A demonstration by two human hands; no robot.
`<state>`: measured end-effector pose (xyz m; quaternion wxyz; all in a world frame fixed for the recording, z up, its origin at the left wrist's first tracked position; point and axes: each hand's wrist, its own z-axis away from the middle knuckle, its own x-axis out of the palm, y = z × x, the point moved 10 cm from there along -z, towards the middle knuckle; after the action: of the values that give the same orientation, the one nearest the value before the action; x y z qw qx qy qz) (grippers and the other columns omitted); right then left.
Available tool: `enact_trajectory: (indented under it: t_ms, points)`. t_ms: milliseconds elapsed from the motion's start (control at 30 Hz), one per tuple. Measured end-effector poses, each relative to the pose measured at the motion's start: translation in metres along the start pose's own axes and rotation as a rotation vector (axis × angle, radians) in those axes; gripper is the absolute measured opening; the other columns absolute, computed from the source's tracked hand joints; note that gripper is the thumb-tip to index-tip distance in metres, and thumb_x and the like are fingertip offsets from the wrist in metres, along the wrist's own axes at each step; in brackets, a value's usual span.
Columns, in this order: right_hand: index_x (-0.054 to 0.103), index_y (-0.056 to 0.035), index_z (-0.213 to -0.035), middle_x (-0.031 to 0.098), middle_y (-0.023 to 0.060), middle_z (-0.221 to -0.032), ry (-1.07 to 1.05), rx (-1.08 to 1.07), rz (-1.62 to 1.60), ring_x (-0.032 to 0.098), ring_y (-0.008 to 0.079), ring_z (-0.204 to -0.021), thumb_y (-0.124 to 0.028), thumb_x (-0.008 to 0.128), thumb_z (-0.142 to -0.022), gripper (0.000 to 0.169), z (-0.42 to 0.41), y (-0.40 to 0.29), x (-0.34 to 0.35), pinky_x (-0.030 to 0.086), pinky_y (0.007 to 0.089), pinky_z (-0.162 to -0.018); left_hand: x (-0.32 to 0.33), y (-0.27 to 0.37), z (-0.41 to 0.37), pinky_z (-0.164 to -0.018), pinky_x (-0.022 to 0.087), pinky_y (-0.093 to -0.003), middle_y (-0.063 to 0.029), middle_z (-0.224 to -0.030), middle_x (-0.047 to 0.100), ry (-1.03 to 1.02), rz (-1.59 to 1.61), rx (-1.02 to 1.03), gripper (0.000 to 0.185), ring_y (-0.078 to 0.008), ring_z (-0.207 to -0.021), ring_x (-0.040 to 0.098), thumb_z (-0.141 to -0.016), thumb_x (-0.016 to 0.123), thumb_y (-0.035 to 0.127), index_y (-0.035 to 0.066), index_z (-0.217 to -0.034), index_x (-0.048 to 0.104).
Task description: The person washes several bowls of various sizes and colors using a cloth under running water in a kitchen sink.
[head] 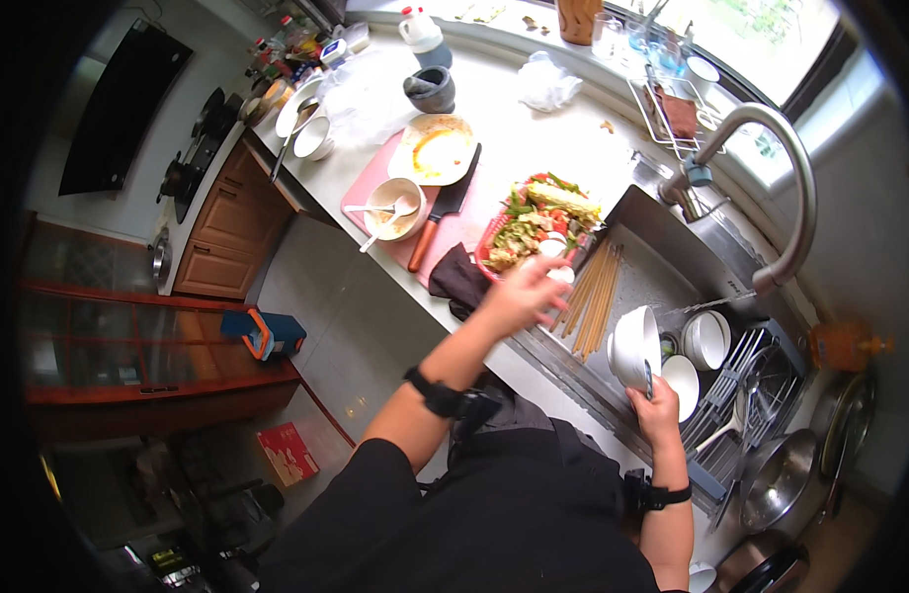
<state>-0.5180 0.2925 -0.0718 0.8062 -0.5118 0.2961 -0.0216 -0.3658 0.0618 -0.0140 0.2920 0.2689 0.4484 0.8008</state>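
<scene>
My right hand (656, 410) grips a white bowl (632, 348), tilted on its side over the stainless steel sink (651, 256). A thin metal handle (648, 378), perhaps a spoon's, shows by my thumb. Water from the gooseneck faucet (803, 178) runs sideways toward the bowl's mouth. My left hand (528, 293) hovers at the near corner of a red plastic basket (491, 236), its fingers apart and slightly blurred, with nothing seen in them. Food scraps (532, 222) and white pieces fill the basket. Beside it, a bundle of wooden chopsticks (591, 300) lies in the sink.
White bowls (703, 341) and a dish rack (721, 393) occupy the sink's right end. A cleaver (447, 204) lies on a pink cutting board (369, 174), beside a bowl with spoons (397, 211) and a stained plate (434, 152). A dark cloth (458, 282) drapes the counter edge.
</scene>
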Motion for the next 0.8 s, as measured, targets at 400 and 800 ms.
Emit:
enact_trajectory:
  t_ms: [400,800]
  points:
    - [0.061,-0.0019,-0.079,0.057,0.0127,-0.072,0.129,0.003,0.177,0.055,0.0297,-0.072,-0.008,0.069,-0.068,0.015,0.031,-0.034,0.010,0.044,0.0358,-0.067,-0.300,-0.101,0.017,-0.048,0.041,-0.0315,-0.0121,-0.081,0.061,0.658,0.733,-0.017,0.036,-0.0197,-0.058,0.054,-0.091,0.048,0.038,0.008,-0.110,0.047]
    - [0.058,0.0001,-0.077,0.057,0.0152,-0.073,0.298,0.040,0.123,0.055,0.0318,-0.072,-0.011,0.070,-0.069,0.018,0.063,-0.031,-0.005,0.044,0.0368,-0.064,-0.345,-0.082,-0.002,-0.044,0.045,-0.0245,-0.0090,-0.073,0.060,0.848,0.472,0.076,0.029,-0.0159,-0.057,0.057,-0.080,0.041,0.010,0.004,-0.106,0.051]
